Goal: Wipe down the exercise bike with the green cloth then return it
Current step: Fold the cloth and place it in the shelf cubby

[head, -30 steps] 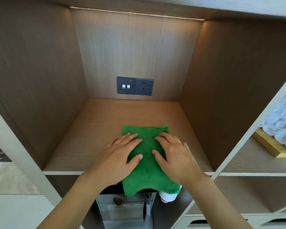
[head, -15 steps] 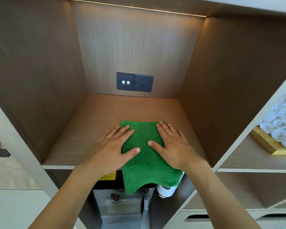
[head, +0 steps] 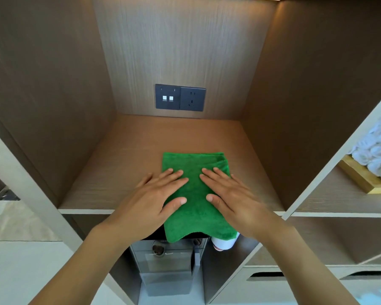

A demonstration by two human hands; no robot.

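The folded green cloth (head: 194, 164) lies on the wooden shelf (head: 123, 172) of an open cabinet niche, its near end hanging over the shelf's front edge. My left hand (head: 156, 194) presses flat on the cloth's left side, fingers straight. My right hand (head: 229, 194) presses flat on its right side, fingers straight too. No exercise bike is in sight.
A dark switch and socket plate (head: 180, 97) sits on the niche's back wall. Below the shelf stand a grey machine (head: 167, 265) and a white cup (head: 223, 243). To the right, rolled white towels (head: 378, 150) fill a wooden tray (head: 361, 177).
Both hands have slid a little back toward the shelf's front edge over the cloth, leaving more of its far end uncovered. The camera has tilted slightly downward.
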